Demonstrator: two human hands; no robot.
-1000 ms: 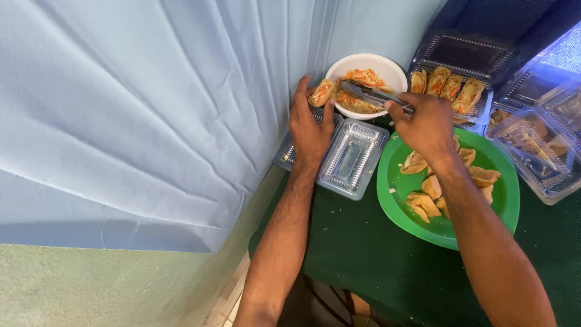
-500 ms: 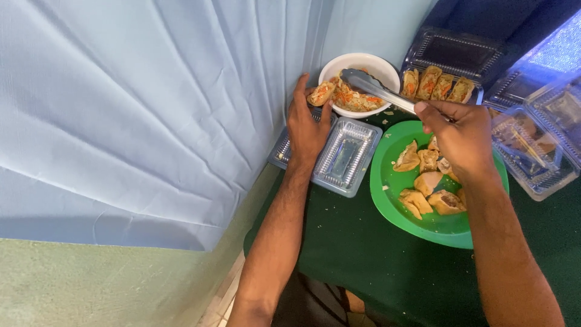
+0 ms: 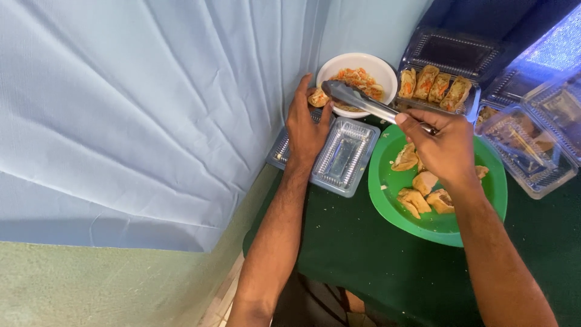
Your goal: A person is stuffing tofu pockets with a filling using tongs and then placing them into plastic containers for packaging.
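The metal tongs (image 3: 363, 103) are gripped at their rear end by the right hand (image 3: 445, 148) and slant up and away to the left, their tips nearly closed over the near rim of a white bowl (image 3: 378, 65). A filled roll (image 3: 318, 97), golden with orange shreds showing at its cut end, sits at the fingertips of the left hand (image 3: 305, 127), just beside the tong tips at the bowl's left edge.
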